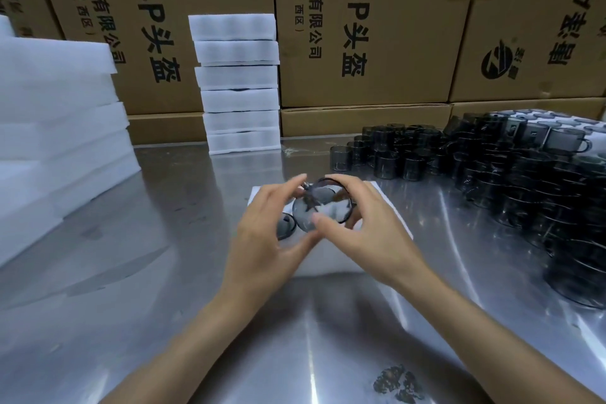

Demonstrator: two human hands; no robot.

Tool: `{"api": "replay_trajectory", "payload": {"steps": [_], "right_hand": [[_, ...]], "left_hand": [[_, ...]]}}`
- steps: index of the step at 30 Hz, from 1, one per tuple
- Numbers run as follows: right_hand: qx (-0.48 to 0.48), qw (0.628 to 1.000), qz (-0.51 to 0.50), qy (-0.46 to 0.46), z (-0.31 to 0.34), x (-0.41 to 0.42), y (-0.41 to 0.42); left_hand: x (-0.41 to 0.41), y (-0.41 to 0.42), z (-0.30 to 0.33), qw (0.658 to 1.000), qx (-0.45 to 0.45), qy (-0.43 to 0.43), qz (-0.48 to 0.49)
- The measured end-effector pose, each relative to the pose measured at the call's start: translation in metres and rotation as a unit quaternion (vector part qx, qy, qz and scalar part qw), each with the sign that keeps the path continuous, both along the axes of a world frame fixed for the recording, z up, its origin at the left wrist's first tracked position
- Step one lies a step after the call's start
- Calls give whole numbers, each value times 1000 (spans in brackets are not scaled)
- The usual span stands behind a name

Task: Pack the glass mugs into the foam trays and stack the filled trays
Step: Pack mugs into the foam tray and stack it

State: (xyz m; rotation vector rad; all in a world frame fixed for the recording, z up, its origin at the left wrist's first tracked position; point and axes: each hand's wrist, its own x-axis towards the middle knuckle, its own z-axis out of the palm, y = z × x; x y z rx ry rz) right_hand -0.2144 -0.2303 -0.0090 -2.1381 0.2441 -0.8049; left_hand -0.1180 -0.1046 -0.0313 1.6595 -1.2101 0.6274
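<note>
Now both hands, left hand (267, 223) and right hand (367, 223), grip one glass mug (323, 207).

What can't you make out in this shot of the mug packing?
Head view:
- Foam tray: its pockets are mostly hidden by both hands.
- Held glass mug: motion-blurred; handle unclear.
- Left hand and right hand: fingertips blurred.
- Mug pile: cut off at the right edge.
- Filled stack: contents hidden by foam.

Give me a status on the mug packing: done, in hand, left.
Done: six foam trays stand in a stack at the back, seemingly filled. In hand: both the left hand and the right hand hold a glass mug over the open tray, where one mug already sits. Left: the many loose mugs at right and the spare foam at left.
</note>
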Motion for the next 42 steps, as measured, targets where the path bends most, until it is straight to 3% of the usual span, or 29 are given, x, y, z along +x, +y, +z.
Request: {"api": "replay_trajectory", "payload": {"steps": [4,11,18,30,35,39,42], "right_hand": [[-38,999,16,-10,3,-2,-2],[-45,999,-18,-25,1,-2,-1],[-122,984,-126,-13,-4,3,0],[-102,983,-148,29,-11,12,-2],[-116,985,-124,38,-11,6,-6],[-198,976,-83,27,-9,-1,-8],[-266,957,-39,110,-9,-2,-10]], "left_hand": [[4,3,-3,997,-1,71,-7],[-2,0,-3,999,41,0,4],[-7,-7,0,996,65,9,66],[-4,-5,0,990,127,-15,64],[-4,0,3,985,160,-40,45],[-1,7,-3,975,205,-77,35],[-1,12,-6,960,246,-126,38]]}}
